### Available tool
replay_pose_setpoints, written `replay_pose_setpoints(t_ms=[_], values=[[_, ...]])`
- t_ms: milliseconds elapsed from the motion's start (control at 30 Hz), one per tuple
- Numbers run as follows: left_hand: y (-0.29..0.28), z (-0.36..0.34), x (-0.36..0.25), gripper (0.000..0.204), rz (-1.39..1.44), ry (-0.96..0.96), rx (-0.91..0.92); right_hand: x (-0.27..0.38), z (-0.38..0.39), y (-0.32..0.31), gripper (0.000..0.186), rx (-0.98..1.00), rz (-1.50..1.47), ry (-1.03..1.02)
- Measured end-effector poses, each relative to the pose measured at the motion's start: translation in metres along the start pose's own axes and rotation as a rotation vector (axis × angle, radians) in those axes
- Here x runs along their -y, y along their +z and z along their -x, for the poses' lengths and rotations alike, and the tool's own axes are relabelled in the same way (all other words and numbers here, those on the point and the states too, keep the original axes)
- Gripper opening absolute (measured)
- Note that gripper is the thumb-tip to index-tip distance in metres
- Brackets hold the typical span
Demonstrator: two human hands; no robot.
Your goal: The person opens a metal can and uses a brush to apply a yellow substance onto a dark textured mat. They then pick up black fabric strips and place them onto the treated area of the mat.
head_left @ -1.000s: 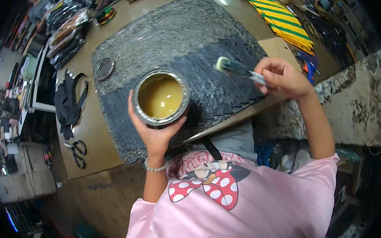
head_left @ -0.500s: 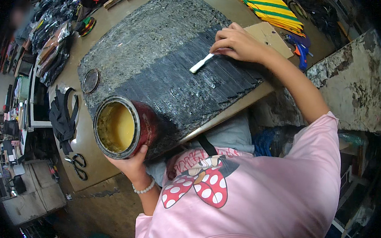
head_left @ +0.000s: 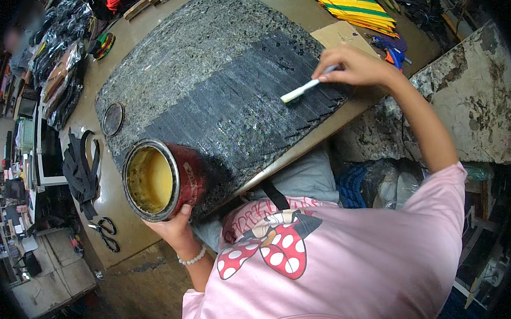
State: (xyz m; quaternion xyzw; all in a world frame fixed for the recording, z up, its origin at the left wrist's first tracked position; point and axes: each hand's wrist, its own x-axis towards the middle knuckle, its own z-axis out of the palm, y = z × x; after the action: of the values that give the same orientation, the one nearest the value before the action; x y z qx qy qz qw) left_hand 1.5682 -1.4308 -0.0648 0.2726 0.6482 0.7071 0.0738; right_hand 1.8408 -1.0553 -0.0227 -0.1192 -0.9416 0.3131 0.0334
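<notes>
My left hand (head_left: 174, 227) is wrapped round the lower side of a dark red metal can (head_left: 191, 176), tilted so its mouth faces up toward me. Yellow glue-like liquid (head_left: 159, 180) fills part of the can. In my right hand (head_left: 352, 67) is a white-handled brush (head_left: 300, 92), its pale tip over a band of overlapping black strips (head_left: 236, 100). Whether the bristles touch the strips I cannot tell. The strips lie side by side on a rough, grey-black crusted board (head_left: 175, 43); several near the right end look shiny.
A round lid (head_left: 113, 120) rests on the board's left side. Left of it are black straps (head_left: 81, 166) and scissors (head_left: 106, 232). At the back right lie yellow-green striped pieces (head_left: 352, 7), cardboard (head_left: 342, 37) and a blue glue gun (head_left: 391, 52). Plastic-wrapped bundles (head_left: 58, 36) stand at left.
My right hand and the brush have moved right and slightly nearer over the strips. My left hand stays on the can. The whole view has shifted slightly.
</notes>
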Motion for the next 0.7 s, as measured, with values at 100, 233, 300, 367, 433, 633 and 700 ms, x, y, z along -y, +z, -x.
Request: replay_pose_setpoints(t_ms=[100,233,300,367,433,633,700], values=[[0.003,0.003,-0.005,0.107,-0.058,0.089,0.048,-0.013,-0.033,0.011,0.014,-0.099,0.267,-0.016],[0.006,0.007,-0.013,0.108,-0.056,0.070,0.031,-0.018,-0.038,0.023,0.013,-0.248,0.368,-0.171],[0.006,0.006,-0.014,0.108,-0.054,0.079,0.030,-0.012,-0.009,0.029,0.012,-0.222,0.342,-0.166],[0.007,0.000,-0.012,0.107,-0.029,0.054,0.067,-0.003,0.025,0.032,0.012,-0.127,0.271,-0.060],[0.009,-0.004,-0.010,0.106,0.001,0.030,0.083,0.004,0.047,0.028,0.013,-0.035,0.217,0.001],[0.033,-0.010,-0.016,0.118,0.040,0.040,0.214,0.044,0.023,-0.015,0.021,0.067,-0.275,0.075],[0.041,-0.007,-0.019,0.119,-0.052,0.136,0.252,0.080,0.008,-0.032,0.022,-0.135,-0.260,0.087]])
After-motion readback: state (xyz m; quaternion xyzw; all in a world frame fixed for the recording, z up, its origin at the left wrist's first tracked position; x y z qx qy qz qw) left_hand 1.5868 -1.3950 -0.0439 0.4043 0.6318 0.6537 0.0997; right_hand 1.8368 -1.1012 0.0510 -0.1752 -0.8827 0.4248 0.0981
